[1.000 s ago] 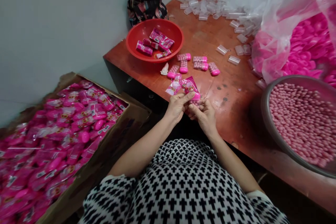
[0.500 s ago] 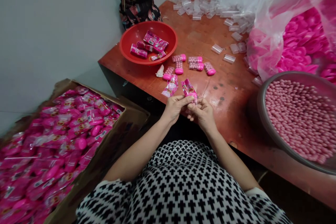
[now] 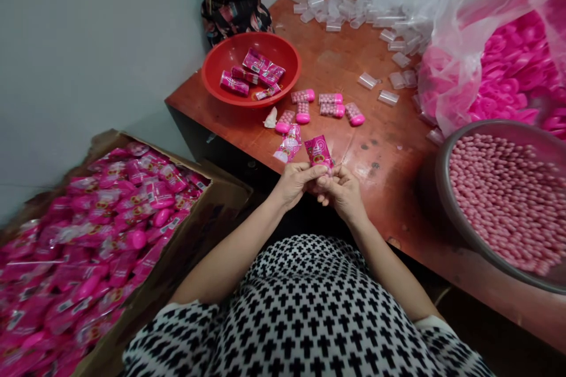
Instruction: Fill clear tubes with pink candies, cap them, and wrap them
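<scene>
My left hand [image 3: 295,181] and my right hand [image 3: 344,191] meet at the near edge of the red-brown table [image 3: 389,147]. Both pinch the lower end of one pink printed sachet [image 3: 319,152], which stands up above the fingertips. What sits inside the sachet is hidden by my fingers. Another pink sachet [image 3: 288,146] lies flat on the table just left of it. Several small clear tubes with pink caps [image 3: 329,108], filled with pink pellets, lie beyond my hands.
A red bowl [image 3: 221,65] holds a few sachets. A cardboard box [image 3: 212,212] at the left is full of pink packs. At the right stand a metal basin of pink pellets [image 3: 508,200] and a plastic bag of pink caps [image 3: 508,70]. Empty clear tubes [image 3: 354,9] and a dark handbag [image 3: 234,6] lie behind.
The pink cap seen at the sachet's mouth a second ago no longer shows; the sachet now stands more upright and face-on between my fingertips. My hands stay in place.
</scene>
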The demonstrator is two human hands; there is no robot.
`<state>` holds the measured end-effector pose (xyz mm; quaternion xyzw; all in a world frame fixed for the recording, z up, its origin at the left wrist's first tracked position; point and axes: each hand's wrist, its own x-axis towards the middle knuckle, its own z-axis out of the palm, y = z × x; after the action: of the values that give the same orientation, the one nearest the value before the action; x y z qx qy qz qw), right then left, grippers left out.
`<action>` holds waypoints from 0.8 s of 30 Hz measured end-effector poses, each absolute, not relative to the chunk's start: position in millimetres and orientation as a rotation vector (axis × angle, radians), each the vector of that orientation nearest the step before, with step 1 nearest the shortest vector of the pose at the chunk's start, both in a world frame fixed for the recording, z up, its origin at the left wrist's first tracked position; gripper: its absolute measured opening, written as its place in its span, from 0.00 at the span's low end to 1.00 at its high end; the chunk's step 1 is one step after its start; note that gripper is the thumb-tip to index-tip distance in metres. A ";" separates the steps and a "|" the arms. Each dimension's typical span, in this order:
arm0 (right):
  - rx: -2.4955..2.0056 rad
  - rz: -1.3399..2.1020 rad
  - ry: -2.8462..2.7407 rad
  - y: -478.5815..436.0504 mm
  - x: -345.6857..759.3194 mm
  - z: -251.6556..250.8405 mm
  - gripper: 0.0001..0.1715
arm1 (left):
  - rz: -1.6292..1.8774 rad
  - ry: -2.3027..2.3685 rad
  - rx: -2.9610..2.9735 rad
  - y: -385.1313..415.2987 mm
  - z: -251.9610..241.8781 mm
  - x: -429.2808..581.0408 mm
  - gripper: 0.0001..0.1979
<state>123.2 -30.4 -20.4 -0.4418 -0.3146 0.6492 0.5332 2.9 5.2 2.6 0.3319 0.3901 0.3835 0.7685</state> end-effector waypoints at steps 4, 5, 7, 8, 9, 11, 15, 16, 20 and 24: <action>-1.029 1.530 -0.679 -35.0 122.9 -22.6 0.24 | 0.914 0.926 0.659 4.2 0.7 0.7 0.17; -1.018 1.545 -0.657 -36.9 123.5 -23.1 0.24 | 0.945 0.948 0.622 4.3 0.3 1.0 0.17; -1.008 1.579 -0.618 -40.3 124.7 -23.8 0.24 | 0.978 0.971 0.557 3.7 0.1 2.4 0.17; -1.012 1.589 -0.600 -41.5 125.2 -24.2 0.24 | 0.979 0.975 0.539 2.7 0.3 3.5 0.18; -1.018 1.588 -0.583 -42.3 125.5 -24.4 0.24 | 0.976 0.979 0.533 1.0 0.7 4.6 0.18; -1.036 1.557 -0.561 -42.0 125.8 -24.7 0.24 | 0.967 0.984 0.527 -3.6 2.0 6.1 0.18; -1.063 1.494 -0.679 -35.4 127.8 -24.8 0.24 | 0.892 0.924 0.505 -12.6 2.8 -0.2 0.18; -1.061 1.505 -0.747 -32.8 128.3 -24.8 0.24 | 0.861 0.901 0.514 -13.8 1.8 -4.1 0.19; -1.025 1.612 -0.997 -21.6 121.2 -22.9 0.25 | 0.769 0.853 0.558 -18.0 -3.1 -25.9 0.18; -0.928 1.670 -1.172 -16.2 98.6 -16.5 0.24 | 0.867 0.895 0.562 -31.8 12.0 -60.6 0.17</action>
<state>98.6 -16.2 -16.5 -0.3726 -0.4710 0.6708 0.4352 -60.6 -31.8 12.0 0.2596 0.4134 0.4005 0.7754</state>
